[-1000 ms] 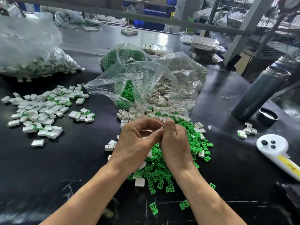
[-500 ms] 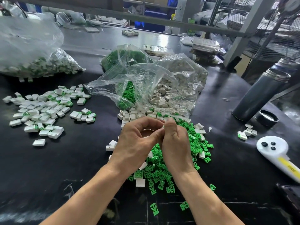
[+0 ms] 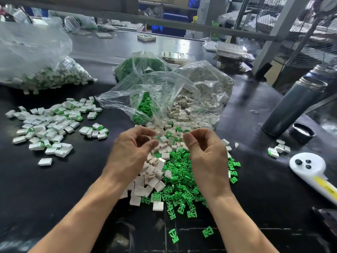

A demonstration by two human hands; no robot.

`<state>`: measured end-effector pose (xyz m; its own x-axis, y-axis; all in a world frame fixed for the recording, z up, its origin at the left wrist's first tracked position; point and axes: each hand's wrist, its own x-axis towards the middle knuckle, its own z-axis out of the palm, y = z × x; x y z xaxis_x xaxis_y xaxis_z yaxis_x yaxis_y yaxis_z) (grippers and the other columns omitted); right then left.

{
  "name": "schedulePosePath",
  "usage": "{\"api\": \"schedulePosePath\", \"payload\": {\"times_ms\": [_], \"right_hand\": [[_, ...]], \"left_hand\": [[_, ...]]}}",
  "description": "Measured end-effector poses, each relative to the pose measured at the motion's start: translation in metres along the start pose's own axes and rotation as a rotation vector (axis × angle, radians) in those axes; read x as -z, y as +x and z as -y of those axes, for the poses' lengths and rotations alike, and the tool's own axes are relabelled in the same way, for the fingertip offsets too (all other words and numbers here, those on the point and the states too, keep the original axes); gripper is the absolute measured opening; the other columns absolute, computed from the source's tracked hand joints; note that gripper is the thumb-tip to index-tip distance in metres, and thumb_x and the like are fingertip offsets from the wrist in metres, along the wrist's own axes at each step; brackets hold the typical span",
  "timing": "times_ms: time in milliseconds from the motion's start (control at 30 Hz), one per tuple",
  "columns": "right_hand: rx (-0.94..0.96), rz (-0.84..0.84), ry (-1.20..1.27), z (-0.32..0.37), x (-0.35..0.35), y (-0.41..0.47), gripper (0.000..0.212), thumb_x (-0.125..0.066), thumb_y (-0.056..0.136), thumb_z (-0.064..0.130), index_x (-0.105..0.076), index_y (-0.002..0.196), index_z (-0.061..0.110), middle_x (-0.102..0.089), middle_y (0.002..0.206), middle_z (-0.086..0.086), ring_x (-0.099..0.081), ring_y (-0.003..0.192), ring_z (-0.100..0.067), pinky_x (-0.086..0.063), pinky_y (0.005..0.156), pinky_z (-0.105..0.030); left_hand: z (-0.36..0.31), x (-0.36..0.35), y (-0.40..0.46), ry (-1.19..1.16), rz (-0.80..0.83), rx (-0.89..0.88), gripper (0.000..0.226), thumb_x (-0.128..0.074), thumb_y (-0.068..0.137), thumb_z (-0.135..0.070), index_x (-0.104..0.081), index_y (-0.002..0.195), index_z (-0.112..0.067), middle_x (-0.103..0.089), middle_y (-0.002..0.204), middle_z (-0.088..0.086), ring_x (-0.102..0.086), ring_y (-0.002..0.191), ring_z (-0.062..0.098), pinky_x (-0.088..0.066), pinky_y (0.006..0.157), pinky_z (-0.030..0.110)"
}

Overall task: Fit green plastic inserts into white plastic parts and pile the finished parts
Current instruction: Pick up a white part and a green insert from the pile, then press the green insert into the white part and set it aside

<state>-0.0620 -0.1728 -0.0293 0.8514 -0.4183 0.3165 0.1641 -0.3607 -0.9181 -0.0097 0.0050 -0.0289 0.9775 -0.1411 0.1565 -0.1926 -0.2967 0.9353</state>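
Clear bag (image 3: 182, 92) mid-worktop holds green inserts (image 3: 145, 108) and white parts (image 3: 184, 105). Left hand (image 3: 131, 152) and right hand (image 3: 206, 152) curled, apart; any grasp cannot be told.

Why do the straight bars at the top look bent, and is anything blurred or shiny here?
Head view: the wide lens bows the metal frame bar and the table edges; glare whitens the clear bag and the far tabletop; the background shelving is soft, while both hands and the loose green inserts look fairly sharp.

Two hands (image 3: 131, 152), three plastic bags (image 3: 164, 92), perhaps one flask (image 3: 291, 105).
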Motion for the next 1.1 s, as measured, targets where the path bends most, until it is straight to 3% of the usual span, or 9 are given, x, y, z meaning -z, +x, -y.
{"api": "schedulePosePath", "payload": {"times_ms": [67, 200, 367, 433, 500, 600, 733, 933, 1100], "right_hand": [[-0.043, -0.01, -0.022, -0.003, 0.005, 0.002, 0.027, -0.063, 0.101, 0.042, -0.065, 0.08, 0.025, -0.058, 0.059, 0.015, -0.047, 0.053, -0.005, -0.039, 0.054, -0.027], [-0.065, -0.055, -0.122, -0.005, 0.012, 0.006, 0.039, -0.052, 0.106, 0.046, -0.066, 0.075, 0.027, -0.057, 0.058, 0.018, -0.05, 0.057, -0.009, -0.037, 0.058, -0.031], [-0.073, -0.01, -0.286, -0.002, 0.014, 0.008, 0.044, -0.053, 0.104, 0.047, -0.066, 0.076, 0.017, -0.06, 0.062, 0.005, -0.057, 0.064, -0.024, -0.049, 0.063, -0.043], [-0.066, 0.01, -0.341, -0.003, 0.014, 0.009, 0.04, -0.056, 0.103, 0.046, -0.064, 0.077, 0.016, -0.061, 0.063, 0.003, -0.058, 0.066, -0.026, -0.051, 0.066, -0.046], [-0.072, 0.047, -0.389, -0.004, 0.014, 0.009, 0.032, -0.06, 0.101, 0.047, -0.067, 0.081, 0.022, -0.063, 0.066, 0.007, -0.06, 0.069, -0.021, -0.051, 0.069, -0.041], [-0.066, 0.132, -0.505, -0.005, 0.017, 0.009, 0.016, -0.067, 0.096, 0.047, -0.074, 0.094, 0.032, -0.065, 0.079, 0.018, -0.06, 0.079, -0.009, -0.049, 0.076, -0.033], [-0.03, 0.268, -0.559, -0.006, 0.017, 0.008, 0.008, -0.074, 0.092, 0.041, -0.076, 0.1, 0.039, -0.061, 0.098, 0.025, -0.056, 0.101, -0.004, -0.046, 0.093, -0.031], [-0.027, 0.32, -0.647, -0.006, 0.011, 0.007, 0.017, -0.074, 0.091, 0.046, -0.074, 0.107, 0.041, -0.05, 0.094, 0.024, -0.048, 0.103, -0.007, -0.039, 0.094, -0.029], [0.016, 0.289, -0.785, -0.002, -0.004, 0.006, 0.025, -0.073, 0.091, 0.048, -0.072, 0.114, 0.039, -0.047, 0.098, 0.016, -0.041, 0.102, -0.009, -0.034, 0.09, -0.028]], "left_hand": [[0.01, 0.015, 0.008, 0.206, -0.061, 0.017, 0.01, -0.076, 0.091, -0.025, -0.072, 0.098, -0.031, -0.072, 0.085, -0.012, -0.069, 0.079, 0.003, -0.06, 0.067, 0.023], [0.026, 0.04, 0.023, 0.615, -0.266, 0.009, 0.006, -0.076, 0.091, -0.023, -0.076, 0.096, -0.024, -0.068, 0.095, 0.0, -0.066, 0.091, 0.024, -0.057, 0.082, 0.044], [0.035, 0.053, 0.033, 0.795, -0.406, 0.072, 0.023, -0.076, 0.09, -0.02, -0.078, 0.113, -0.015, -0.068, 0.109, 0.02, -0.064, 0.102, 0.043, -0.053, 0.089, 0.049], [0.033, 0.05, 0.033, 0.774, -0.41, -0.01, 0.024, -0.077, 0.09, -0.02, -0.076, 0.113, -0.013, -0.067, 0.109, 0.018, -0.064, 0.1, 0.039, -0.052, 0.087, 0.047], [0.026, 0.043, 0.032, 0.656, -0.364, -0.046, 0.01, -0.078, 0.089, -0.024, -0.077, 0.098, -0.021, -0.069, 0.099, 0.003, -0.066, 0.088, 0.021, -0.05, 0.074, 0.033], [0.019, 0.029, 0.026, 0.482, -0.144, 0.012, 0.009, -0.079, 0.088, -0.027, -0.073, 0.093, -0.032, -0.066, 0.091, -0.016, -0.06, 0.08, -0.001, -0.051, 0.068, 0.024], [0.021, 0.018, 0.017, 0.447, -0.016, 0.01, 0.022, -0.071, 0.094, -0.014, -0.074, 0.107, -0.032, -0.062, 0.096, -0.02, -0.061, 0.08, -0.005, -0.06, 0.077, 0.034], [0.021, 0.015, 0.016, 0.476, -0.052, -0.049, 0.009, -0.075, 0.092, -0.024, -0.074, 0.097, -0.031, -0.062, 0.093, -0.017, -0.061, 0.082, 0.001, -0.058, 0.083, 0.039], [0.019, 0.013, 0.017, 0.479, -0.04, -0.051, 0.012, -0.079, 0.089, -0.028, -0.068, 0.087, -0.034, -0.061, 0.093, -0.017, -0.059, 0.082, -0.002, -0.054, 0.076, 0.03]]}}
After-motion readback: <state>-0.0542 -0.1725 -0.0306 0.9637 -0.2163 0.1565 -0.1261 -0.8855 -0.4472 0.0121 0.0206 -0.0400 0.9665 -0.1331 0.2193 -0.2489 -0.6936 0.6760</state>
